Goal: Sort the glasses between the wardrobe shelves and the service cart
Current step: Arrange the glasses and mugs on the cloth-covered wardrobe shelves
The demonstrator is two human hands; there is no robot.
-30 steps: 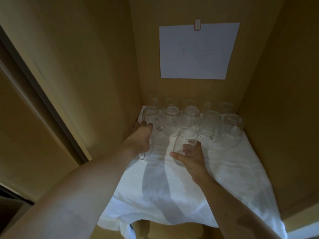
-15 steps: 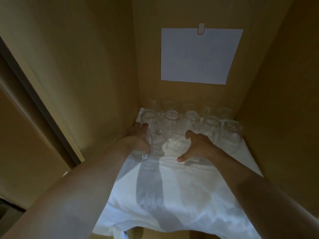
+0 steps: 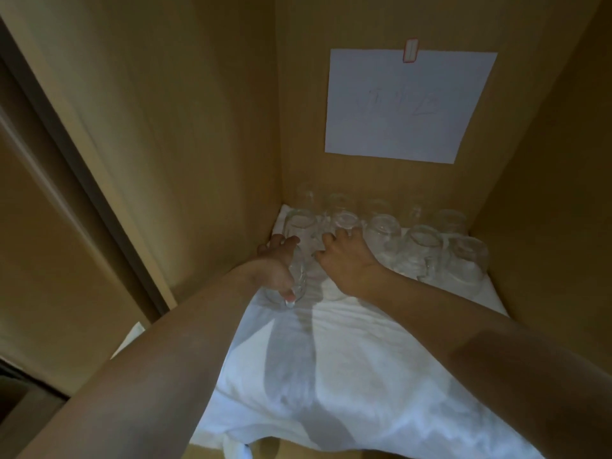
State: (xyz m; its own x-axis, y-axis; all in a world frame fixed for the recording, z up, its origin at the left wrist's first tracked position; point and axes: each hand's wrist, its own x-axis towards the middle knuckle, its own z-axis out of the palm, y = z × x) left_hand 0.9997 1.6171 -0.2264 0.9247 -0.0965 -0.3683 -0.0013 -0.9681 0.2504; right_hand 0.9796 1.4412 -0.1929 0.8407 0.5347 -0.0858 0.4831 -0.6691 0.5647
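Note:
Several clear glasses (image 3: pixel 420 241) stand in two rows at the back of a wardrobe shelf covered by a white cloth (image 3: pixel 364 366). My left hand (image 3: pixel 276 266) grips a clear glass (image 3: pixel 299 278) from the side by the left wall, just in front of the rows. My right hand (image 3: pixel 346 263) lies close beside it, reaching down from above with its fingers curled over a second glass (image 3: pixel 326 287), which is mostly hidden under the palm. Both glasses sit on the cloth. The service cart is out of view.
A white paper sheet (image 3: pixel 409 104) is clipped to the back wall. Wooden wardrobe walls close in on the left (image 3: pixel 198 134) and right (image 3: pixel 549 200). A sliding door frame (image 3: pixel 76 180) runs along the left. The cloth hangs over the shelf's front edge.
My right hand brought its glass down onto the cloth, then slid it left toward the left hand. My left hand stayed on its glass by the left wall.

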